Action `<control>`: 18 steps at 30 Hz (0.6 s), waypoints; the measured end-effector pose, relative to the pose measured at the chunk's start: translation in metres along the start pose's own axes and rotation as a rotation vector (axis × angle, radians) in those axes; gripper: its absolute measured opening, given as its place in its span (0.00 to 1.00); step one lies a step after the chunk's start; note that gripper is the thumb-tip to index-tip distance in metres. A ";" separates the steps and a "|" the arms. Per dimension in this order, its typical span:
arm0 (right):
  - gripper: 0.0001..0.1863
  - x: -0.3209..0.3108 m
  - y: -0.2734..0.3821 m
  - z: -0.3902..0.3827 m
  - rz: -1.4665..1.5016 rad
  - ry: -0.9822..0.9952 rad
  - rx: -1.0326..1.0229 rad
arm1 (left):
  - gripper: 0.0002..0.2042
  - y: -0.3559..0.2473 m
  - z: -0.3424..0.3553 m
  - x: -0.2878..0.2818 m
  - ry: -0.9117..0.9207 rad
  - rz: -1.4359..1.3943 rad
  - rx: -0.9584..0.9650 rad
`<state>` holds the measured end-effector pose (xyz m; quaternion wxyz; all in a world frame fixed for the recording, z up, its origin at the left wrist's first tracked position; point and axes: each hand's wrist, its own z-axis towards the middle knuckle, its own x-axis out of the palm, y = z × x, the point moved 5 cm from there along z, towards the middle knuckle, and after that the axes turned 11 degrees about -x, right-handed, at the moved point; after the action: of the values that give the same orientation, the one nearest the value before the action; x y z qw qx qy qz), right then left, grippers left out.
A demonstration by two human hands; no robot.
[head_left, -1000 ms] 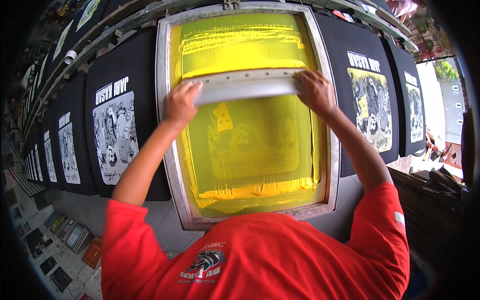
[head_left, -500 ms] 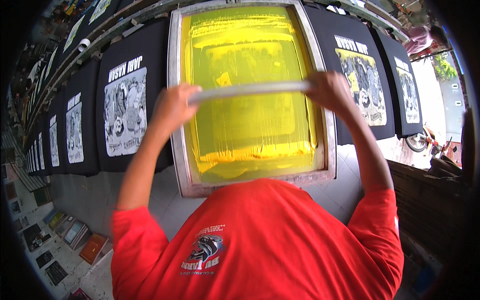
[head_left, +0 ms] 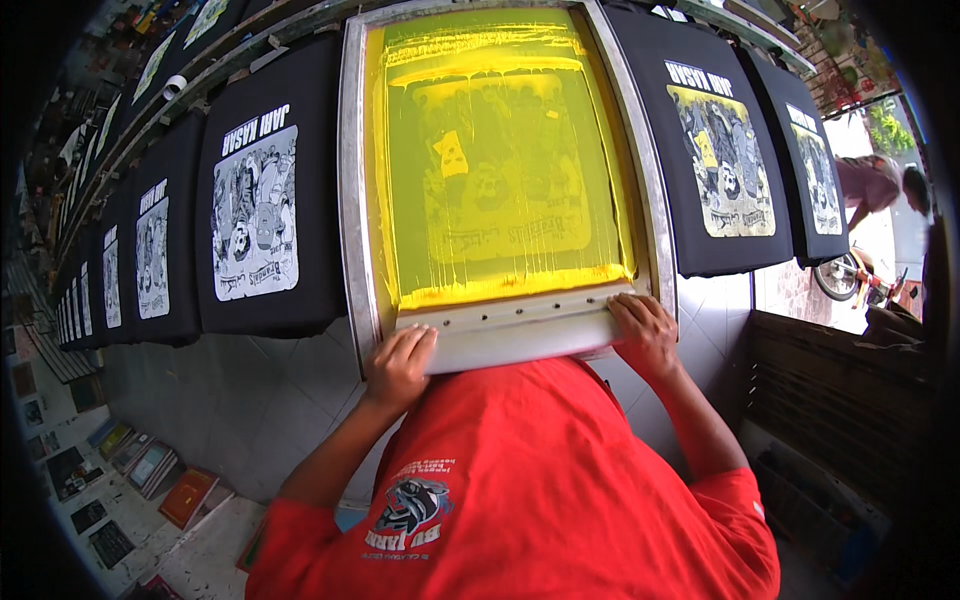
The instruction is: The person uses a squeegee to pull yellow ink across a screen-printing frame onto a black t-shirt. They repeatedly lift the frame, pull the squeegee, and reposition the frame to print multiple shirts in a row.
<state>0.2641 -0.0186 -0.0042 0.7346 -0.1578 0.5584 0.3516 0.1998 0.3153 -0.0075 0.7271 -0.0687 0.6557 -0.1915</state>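
Note:
A long metal squeegee lies across the near end of a silver-framed printing screen, just below a thick band of yellow ink. My left hand grips the squeegee's left end, fingers curled over its top. My right hand grips the right end in the same way. The yellow-green mesh shows a faint picture design, with streaks of ink along its sides and far end. A black T-shirt on a board sits at each side: the left with a grey-white print, the right with some yellow in it.
More printed black shirts form a curving row on both sides, beside metal rails. Below are a tiled floor and a stack of flat panels. At the right doorway a person bends near a motorbike.
Both hands have drawn the squeegee from the upper part of the screen down to its near end. The person in the doorway has moved further into view.

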 end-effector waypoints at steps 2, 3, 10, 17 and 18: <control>0.17 0.014 -0.012 0.001 -0.024 -0.032 -0.024 | 0.21 0.005 0.015 0.007 -0.042 0.053 0.045; 0.19 0.023 -0.021 0.006 -0.018 -0.014 -0.004 | 0.20 0.013 0.025 0.014 -0.100 0.085 0.067; 0.09 0.000 -0.057 0.085 0.064 0.020 -0.014 | 0.22 0.039 0.104 -0.021 0.065 -0.037 -0.042; 0.14 -0.007 -0.007 0.003 0.096 0.022 0.028 | 0.20 0.001 0.021 -0.013 0.093 -0.073 -0.033; 0.14 -0.004 -0.004 0.001 0.064 0.018 0.038 | 0.20 0.001 0.016 -0.009 0.076 -0.065 -0.053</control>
<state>0.2669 -0.0228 -0.0007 0.7207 -0.1288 0.5764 0.3629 0.2155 0.3168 0.0023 0.6932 -0.1018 0.6850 -0.1999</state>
